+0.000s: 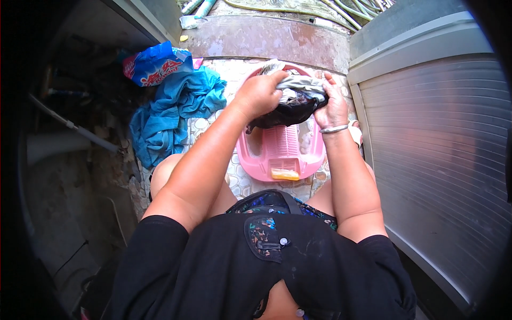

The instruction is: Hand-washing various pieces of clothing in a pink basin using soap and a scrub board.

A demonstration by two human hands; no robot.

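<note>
My left hand [259, 95] grips one side of a wet black and pale grey cloth [294, 110], bunched up above a pink plastic washbasin [244, 160]. On the other side, my right hand [333, 105], with a bracelet at the wrist, holds the cloth's edge between thumb and fingers. The basin has a built-in ribbed washboard [281, 142] with cloudy, foamy water to both sides of it. A yellowish bar of soap [285, 174] lies in the tray at the basin's near end. More pale cloth shows behind my hands, partly hidden by them.
Left of the basin, a crumpled blue cloth [160, 116] lies on the pebble-patterned floor, with a blue detergent bag [158, 64] beyond it. A ribbed metal door [436, 140] stands at the right. A stone threshold [264, 38] and hoses [292, 11] are at the far side.
</note>
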